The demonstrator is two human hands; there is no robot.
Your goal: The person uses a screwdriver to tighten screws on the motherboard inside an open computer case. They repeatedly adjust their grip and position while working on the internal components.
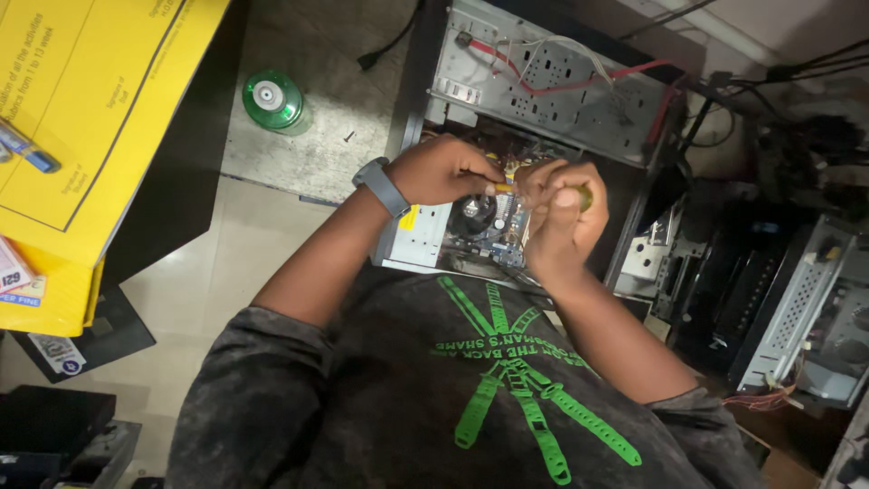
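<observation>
An open desktop computer case (552, 86) lies on the floor in front of me, with red and white wires across its metal panel. Inside it I see a circuit board with a round black fan (475, 214). My left hand (444, 170), a grey watch on its wrist, pinches the shaft of a screwdriver (501, 188) above the board. My right hand (557, 213) is closed around the screwdriver's yellow handle (586, 196). The tip is hidden behind my fingers.
A green disc spindle (272, 98) and a small loose screw (348, 137) sit on the floor at the left. A yellow printed sheet (90, 109) lies on a dark surface at far left. More opened computer chassis (806, 308) and cables crowd the right side.
</observation>
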